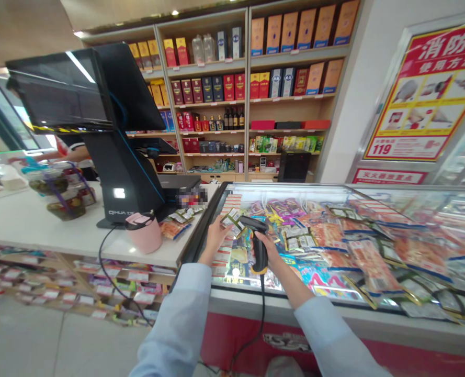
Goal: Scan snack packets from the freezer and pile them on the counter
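Two bare hands work over a long red-fronted display case with a glass top (pixel 224 332). The left hand (pixel 215 236) is partly closed, pinching one small, flat silver-and-green packet (pixel 234 221) between thumb and fingers; the packet lies at the fingertips, tilted, above the left end of the case. The right hand (pixel 267 250) is curled around the grip of one black pistol-shaped scanner (pixel 259 246), whose head sits just beside the packet; whether they touch, I cannot tell. One black cable (pixel 262 309) hangs from the grip. Many plastic packets, orange-red ones with blue edges (pixel 373 264) and silver ones, overlap on the right part of the case, too crowded to count. To the left, a white counter (pixel 77 230) carries one pink lidded cup (pixel 145 235), one black stand (pixel 122 180) with two large screens, and some more packets beside the cup. Six orange boxes with blue bases (pixel 287 32) stand on the top right shelf.
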Action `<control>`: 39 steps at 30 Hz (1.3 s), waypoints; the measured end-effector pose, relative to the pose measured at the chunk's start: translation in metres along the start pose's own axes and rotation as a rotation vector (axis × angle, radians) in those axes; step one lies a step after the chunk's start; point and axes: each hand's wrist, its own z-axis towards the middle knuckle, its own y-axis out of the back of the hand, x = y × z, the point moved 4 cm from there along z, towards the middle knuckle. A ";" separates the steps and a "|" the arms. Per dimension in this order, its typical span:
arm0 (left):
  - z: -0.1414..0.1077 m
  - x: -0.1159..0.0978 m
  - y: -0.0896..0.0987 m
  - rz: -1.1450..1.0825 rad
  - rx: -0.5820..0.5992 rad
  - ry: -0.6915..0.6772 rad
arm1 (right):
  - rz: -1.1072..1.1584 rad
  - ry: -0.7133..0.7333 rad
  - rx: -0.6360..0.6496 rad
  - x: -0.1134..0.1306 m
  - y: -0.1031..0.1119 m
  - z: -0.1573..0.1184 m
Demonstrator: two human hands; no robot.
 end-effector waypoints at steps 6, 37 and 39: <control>0.001 0.003 0.003 0.014 -0.045 0.018 | -0.004 0.013 0.018 0.001 -0.001 -0.001; -0.025 -0.109 -0.058 -0.054 0.151 -0.026 | 0.009 0.293 -0.216 0.108 0.072 -0.069; -0.037 -0.135 -0.091 -0.137 0.204 -0.037 | -0.002 0.332 -0.275 0.136 0.097 -0.093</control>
